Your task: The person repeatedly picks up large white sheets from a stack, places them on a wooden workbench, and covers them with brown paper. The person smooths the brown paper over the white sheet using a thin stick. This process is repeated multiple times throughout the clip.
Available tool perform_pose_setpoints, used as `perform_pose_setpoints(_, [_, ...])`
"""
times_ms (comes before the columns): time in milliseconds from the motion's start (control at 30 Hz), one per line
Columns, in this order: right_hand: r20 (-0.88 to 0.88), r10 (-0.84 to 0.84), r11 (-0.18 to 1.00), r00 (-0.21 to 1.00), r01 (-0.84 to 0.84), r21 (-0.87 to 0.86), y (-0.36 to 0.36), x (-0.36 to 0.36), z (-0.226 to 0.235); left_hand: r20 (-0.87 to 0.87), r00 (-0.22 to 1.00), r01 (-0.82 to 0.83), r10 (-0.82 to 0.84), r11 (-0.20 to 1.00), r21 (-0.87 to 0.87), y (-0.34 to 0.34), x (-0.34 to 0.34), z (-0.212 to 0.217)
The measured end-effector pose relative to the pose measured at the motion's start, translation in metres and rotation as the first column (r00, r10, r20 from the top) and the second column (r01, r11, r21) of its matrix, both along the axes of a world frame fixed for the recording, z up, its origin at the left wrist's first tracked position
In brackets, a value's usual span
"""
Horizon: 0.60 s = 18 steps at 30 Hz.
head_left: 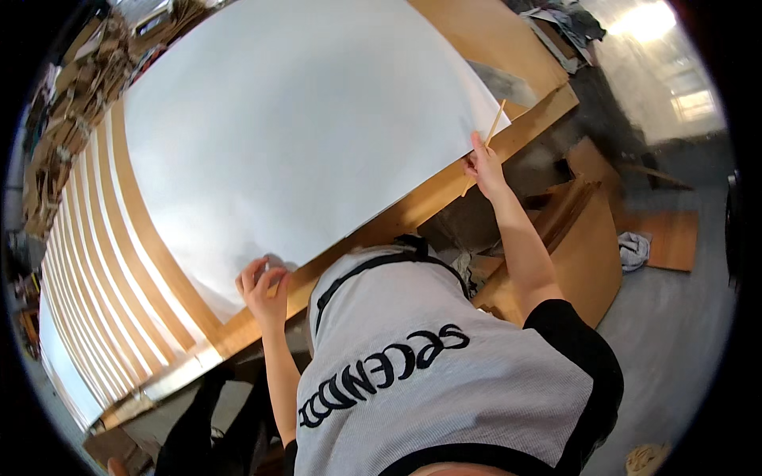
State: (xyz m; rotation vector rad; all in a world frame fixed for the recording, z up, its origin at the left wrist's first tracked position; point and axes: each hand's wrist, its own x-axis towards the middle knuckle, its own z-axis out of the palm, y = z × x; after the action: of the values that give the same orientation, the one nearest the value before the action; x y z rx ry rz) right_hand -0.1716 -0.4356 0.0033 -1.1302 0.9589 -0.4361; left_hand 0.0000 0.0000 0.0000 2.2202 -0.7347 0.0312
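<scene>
A large smooth white sheet (302,119) covers most of the wooden table (413,208). My left hand (262,292) is at the sheet's near edge, with its thumb and bent fingers pinching the sheet, which ripples slightly beside it. At the sheet's near right corner, my right hand (482,165) is closed around a thin wooden stick (498,120). The stick slants upward past the fingers, and its lower end shows below the hand. Whether the right fingers also grip the sheet is hidden.
White strips (119,226) lie spaced across the table's left part. Stacked cardboard (67,131) lines the far left. Brown boards (583,246) lean at the right beside a grey cloth (633,251) on the floor. Dark-clothed legs (210,420) show at lower left.
</scene>
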Motion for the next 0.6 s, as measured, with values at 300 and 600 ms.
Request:
perform_pose_setpoints(300, [-0.208,-0.236,0.964,0.949,0.201,-0.174,-0.026,-0.006,-0.026,-0.015,1.000,0.024,-0.024,0.998,0.052,-0.007,-0.002,0.004])
perform_pose_setpoints(600, [-0.128,-0.382,0.922,0.915,0.386,0.010,-0.023,-0.012,-0.034,0.055,0.989,0.133,-0.136,0.989,0.066,-0.001,0.001,-0.009])
